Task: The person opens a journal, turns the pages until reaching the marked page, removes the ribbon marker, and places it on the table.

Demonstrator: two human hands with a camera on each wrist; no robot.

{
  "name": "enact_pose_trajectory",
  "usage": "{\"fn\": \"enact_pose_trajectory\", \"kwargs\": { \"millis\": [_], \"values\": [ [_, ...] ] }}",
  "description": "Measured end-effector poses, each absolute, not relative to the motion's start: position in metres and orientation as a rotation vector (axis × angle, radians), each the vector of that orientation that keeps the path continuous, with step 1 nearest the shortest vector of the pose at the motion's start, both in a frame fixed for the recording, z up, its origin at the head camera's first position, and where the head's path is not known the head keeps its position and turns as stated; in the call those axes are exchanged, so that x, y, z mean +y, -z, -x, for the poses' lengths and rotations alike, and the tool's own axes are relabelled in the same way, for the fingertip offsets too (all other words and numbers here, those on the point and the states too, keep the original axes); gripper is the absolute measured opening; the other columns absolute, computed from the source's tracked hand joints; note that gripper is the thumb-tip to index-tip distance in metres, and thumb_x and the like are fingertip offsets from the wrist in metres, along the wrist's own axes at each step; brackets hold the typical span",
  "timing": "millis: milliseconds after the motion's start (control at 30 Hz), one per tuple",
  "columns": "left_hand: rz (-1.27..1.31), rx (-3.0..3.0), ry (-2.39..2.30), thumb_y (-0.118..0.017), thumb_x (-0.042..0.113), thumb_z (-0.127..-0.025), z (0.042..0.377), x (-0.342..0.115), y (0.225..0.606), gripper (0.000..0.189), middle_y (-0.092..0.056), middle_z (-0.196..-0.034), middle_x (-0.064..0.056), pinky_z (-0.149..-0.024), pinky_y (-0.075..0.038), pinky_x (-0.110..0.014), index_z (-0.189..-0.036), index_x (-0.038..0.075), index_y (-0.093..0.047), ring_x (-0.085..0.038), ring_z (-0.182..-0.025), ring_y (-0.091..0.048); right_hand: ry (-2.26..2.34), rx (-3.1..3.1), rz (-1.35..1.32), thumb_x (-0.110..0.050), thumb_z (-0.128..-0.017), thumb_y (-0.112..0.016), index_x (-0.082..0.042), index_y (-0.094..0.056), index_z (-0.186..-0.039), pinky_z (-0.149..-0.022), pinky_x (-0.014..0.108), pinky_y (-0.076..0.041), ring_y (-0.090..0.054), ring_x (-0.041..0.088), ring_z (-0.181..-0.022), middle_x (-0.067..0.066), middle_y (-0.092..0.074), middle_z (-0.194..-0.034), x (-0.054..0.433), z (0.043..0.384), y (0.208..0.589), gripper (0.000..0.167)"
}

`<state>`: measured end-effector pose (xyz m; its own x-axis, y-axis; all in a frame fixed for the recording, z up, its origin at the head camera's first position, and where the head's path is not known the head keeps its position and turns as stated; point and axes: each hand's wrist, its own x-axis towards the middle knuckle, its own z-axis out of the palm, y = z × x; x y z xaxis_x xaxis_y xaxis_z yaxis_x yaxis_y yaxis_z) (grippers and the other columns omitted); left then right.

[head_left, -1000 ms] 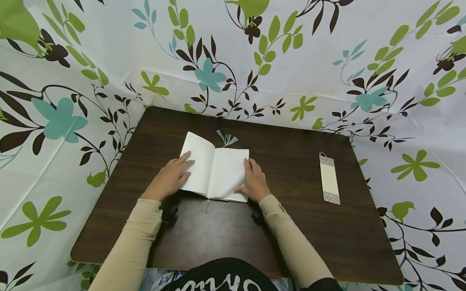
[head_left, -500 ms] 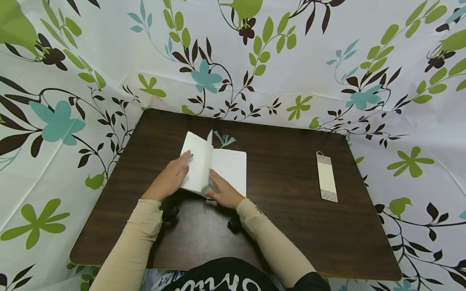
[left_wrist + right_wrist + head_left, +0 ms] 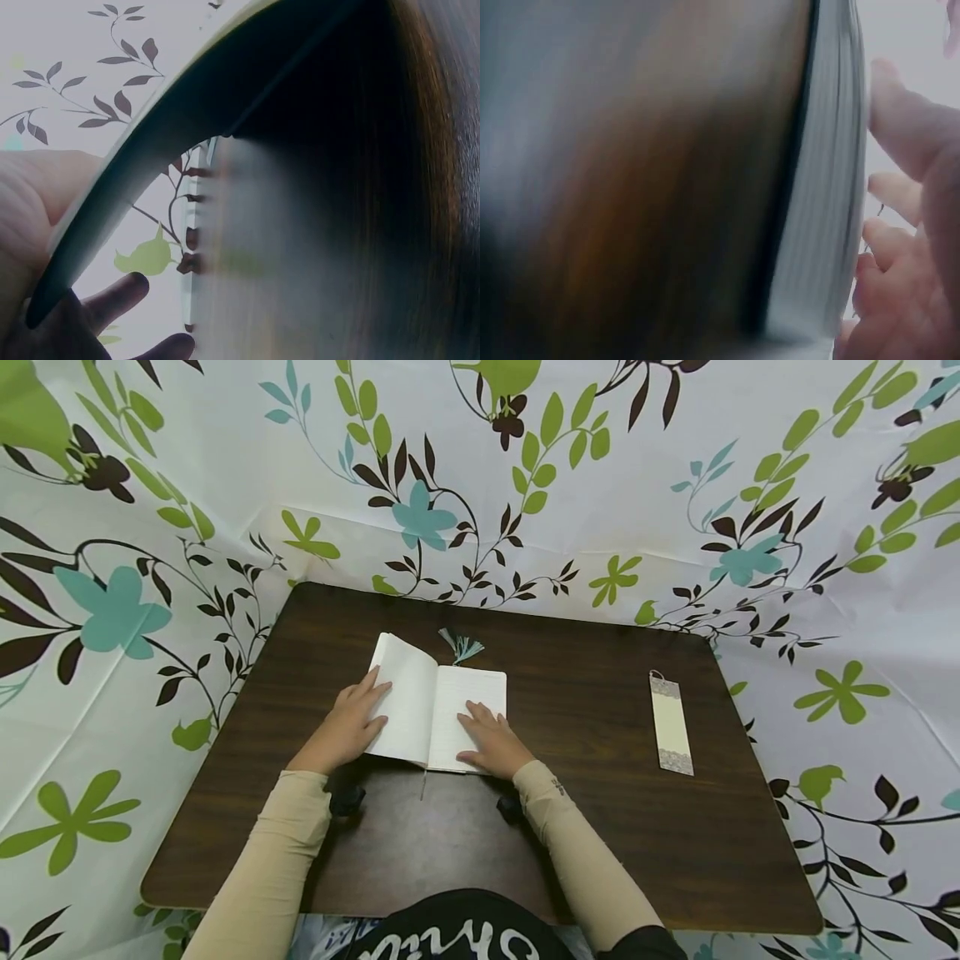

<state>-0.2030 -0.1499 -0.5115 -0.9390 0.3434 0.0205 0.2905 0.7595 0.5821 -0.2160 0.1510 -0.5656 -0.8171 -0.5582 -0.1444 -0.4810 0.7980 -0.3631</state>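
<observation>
The left hand [image 3: 341, 727] grips the outer edge of the open, dark-covered notebook with white pages [image 3: 401, 706], some fingers under its cover. The right hand [image 3: 492, 743] rests on the right page, its fingers straight and spread. The notebook lies on the dark brown wooden bench [image 3: 585, 710]. Well apart, at right, lies a cream rectangular bookmark with patterned ends [image 3: 671, 724]. A teal thread tassel [image 3: 467, 649] lies just beyond the notebook. Behind hangs a white leaf-printed cloth [image 3: 480, 527].

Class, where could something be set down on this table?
Bare table lies between the open notebook and cream bookmark, and from the bookmark to the near right corner. The left hand, right hand and teal tassel crowd the notebook.
</observation>
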Motion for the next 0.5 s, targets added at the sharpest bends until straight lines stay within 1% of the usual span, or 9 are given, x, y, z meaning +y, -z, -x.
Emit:
{"fn": "enact_pose_trajectory", "kwargs": {
  "millis": [133,200,400,500],
  "values": [
    [-0.482,2.867,-0.875,-0.056,0.016,-0.104,0.201,-0.153,0.511,0.057,-0.006,-0.170,-0.016,-0.107,-0.028,-0.073,-0.156,0.003,-0.036,-0.051,-0.145,-0.019,0.419,2.735,0.743,-0.054,-0.098,-0.060,-0.017,-0.025,-0.163,-0.121,0.060,-0.012,-0.004,0.024,-0.157,0.004,-0.008,-0.171,0.172,0.220,0.569,0.082],
    [-0.469,2.865,-0.863,-0.056,0.017,-0.105,0.201,-0.155,0.511,0.057,-0.006,-0.170,-0.015,-0.106,-0.028,-0.074,-0.157,0.004,-0.037,-0.051,-0.146,-0.018,0.455,2.722,0.723,-0.054,-0.096,-0.063,-0.016,-0.024,-0.163,-0.120,0.062,-0.012,-0.003,0.024,-0.157,0.005,-0.007,-0.171,0.181,0.220,0.569,0.086],
    [-0.473,2.885,-0.811,-0.056,0.020,-0.105,0.201,-0.158,0.510,0.056,-0.004,-0.171,-0.013,-0.104,-0.029,-0.075,-0.157,0.007,-0.038,-0.051,-0.145,-0.020,0.631,2.665,0.710,-0.043,-0.086,-0.080,-0.008,-0.025,-0.162,-0.121,0.060,-0.012,-0.006,0.028,-0.156,0.009,-0.010,-0.170,0.199,0.224,0.567,0.099],
    [-0.479,2.898,-0.798,-0.056,0.021,-0.105,0.200,-0.159,0.511,0.056,-0.005,-0.171,-0.011,-0.104,-0.029,-0.075,-0.157,0.009,-0.038,-0.049,-0.145,-0.020,0.665,2.638,0.725,-0.038,-0.083,-0.083,-0.006,-0.023,-0.161,-0.121,0.059,-0.013,-0.007,0.028,-0.156,0.010,-0.011,-0.170,0.204,0.226,0.566,0.103]
  ]
}}
